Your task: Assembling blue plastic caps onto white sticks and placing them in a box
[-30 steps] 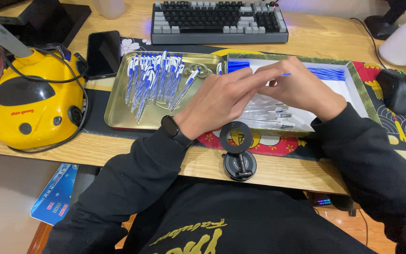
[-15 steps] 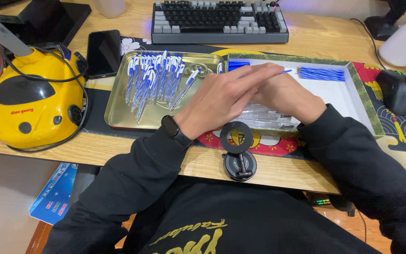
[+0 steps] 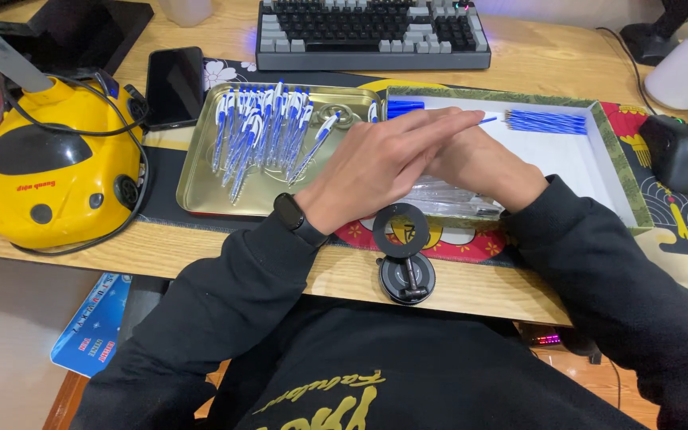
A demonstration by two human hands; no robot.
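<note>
My left hand [image 3: 384,163] lies flat, fingers stretched out to the right, across the back of my right hand [image 3: 479,167], so the two are together over the near left part of the shallow white cardboard box with the green patterned rim [image 3: 616,163]. A thin blue pen refill [image 3: 487,120] pokes out past my left fingertips; I judge my right hand pinches it, but the fingers are covered and I cannot tell how they are closed. A black watch [image 3: 296,219] sits on my left wrist.

Just under my hands, at the near edge of the box, lies a heap of clear plastic pen barrels [image 3: 447,199], not yet filled as far as I can see. At the far right of the box rests a small bundle of blue refills [image 3: 547,121], and a few blue caps [image 3: 404,107] sit in its far left corner.

To the left, touching the box, the gold metal tray [image 3: 201,191] holds a good pile of finished blue-and-white pens [image 3: 260,131]. So a fair share looks done, with barrels and refills left to pair up.

Nearer me stands a black ring-shaped phone holder [image 3: 404,255]; far off are a grey keyboard [image 3: 368,32], a black phone [image 3: 174,84], and a yellow car-shaped machine [image 3: 57,171] at left.
</note>
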